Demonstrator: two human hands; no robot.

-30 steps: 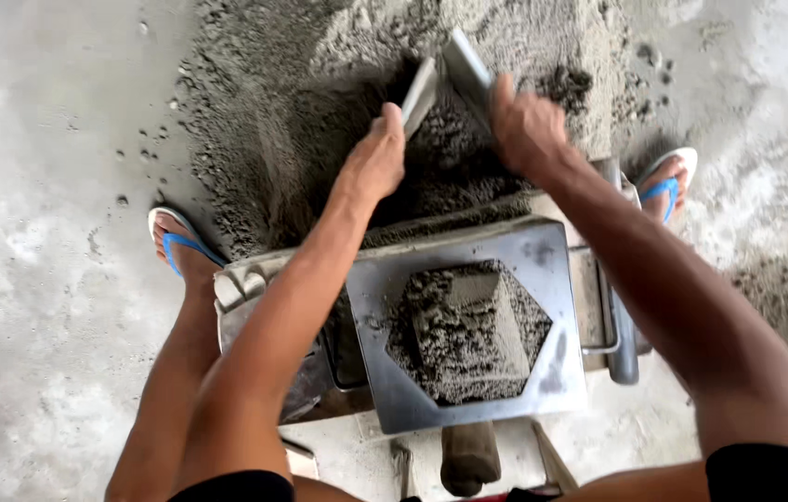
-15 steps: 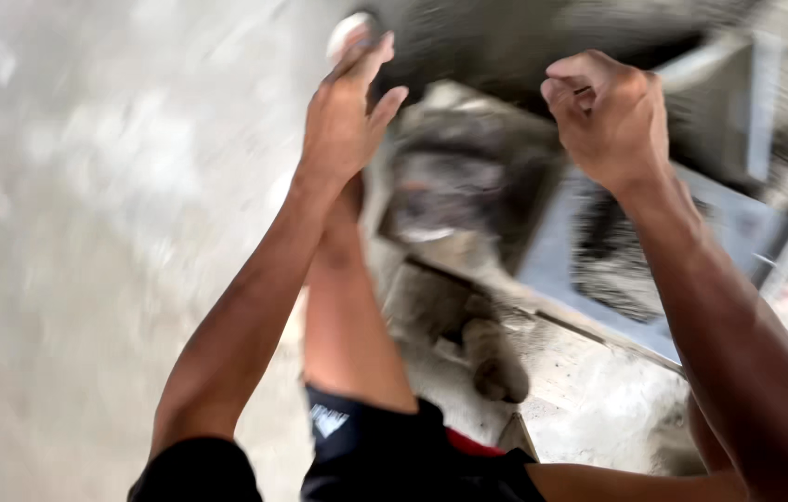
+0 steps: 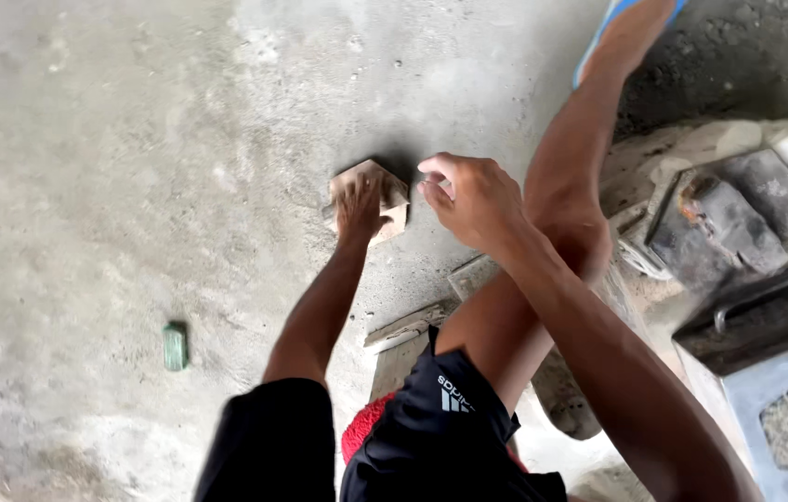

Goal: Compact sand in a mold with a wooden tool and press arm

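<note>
I am pressing my left hand (image 3: 360,209) flat on the small wooden block (image 3: 368,197) lying on the concrete floor (image 3: 134,167); my right hand (image 3: 468,197), loosely curled and empty, is hovering just beside. Keep the block level.

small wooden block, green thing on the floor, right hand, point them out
small wooden block (image 3: 392,198), head view, on its bare right corner
green thing (image 3: 175,347), head view, on its middle
right hand (image 3: 473,198), head view, on the back of the hand
</note>
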